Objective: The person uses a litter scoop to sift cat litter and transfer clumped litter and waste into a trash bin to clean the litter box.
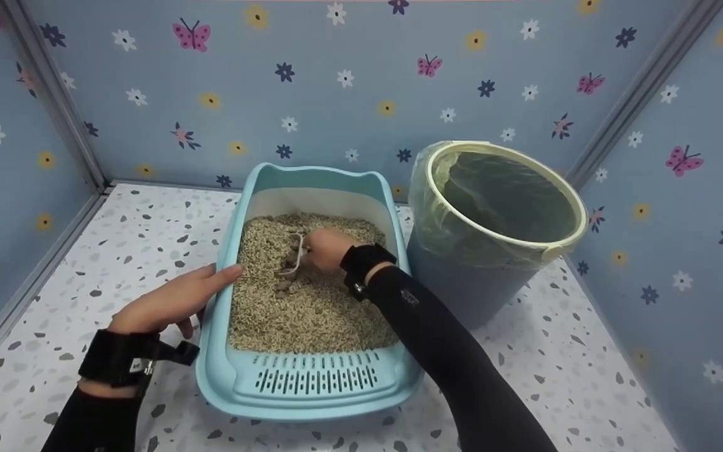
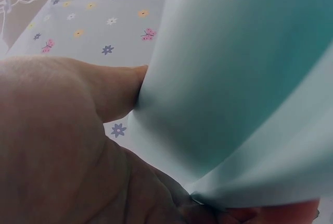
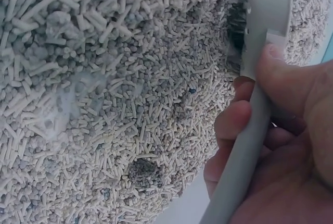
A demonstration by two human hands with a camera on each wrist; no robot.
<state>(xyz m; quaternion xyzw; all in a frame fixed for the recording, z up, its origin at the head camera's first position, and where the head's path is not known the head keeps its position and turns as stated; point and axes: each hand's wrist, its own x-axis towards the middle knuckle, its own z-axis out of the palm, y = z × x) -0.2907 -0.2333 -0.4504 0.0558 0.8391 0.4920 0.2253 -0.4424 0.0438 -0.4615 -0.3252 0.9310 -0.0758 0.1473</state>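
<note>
A light blue litter box (image 1: 311,407) holds a bed of pellet litter (image 1: 311,326). At its left side, my left hand (image 1: 170,296) grips the edge, thumb over the rim. The left wrist view shows the thumb pressed to the blue wall and the fingers beneath a lower edge. My right hand (image 1: 329,248) reaches inside the box and holds a pale litter scoop (image 3: 263,31), fingers wrapped around the handle and thumb near its head. The scoop's head lies against the litter, partly hidden, beside brownish clumps (image 1: 284,285). Another dark clump (image 3: 145,173) sits in the pellets.
Close to the box's right side stands a tall grey-blue bin (image 1: 462,289) with a cream rim (image 1: 578,207) and a translucent liner. Flower-patterned panels (image 1: 349,94) enclose the speckled floor (image 1: 142,238) at the back and both sides.
</note>
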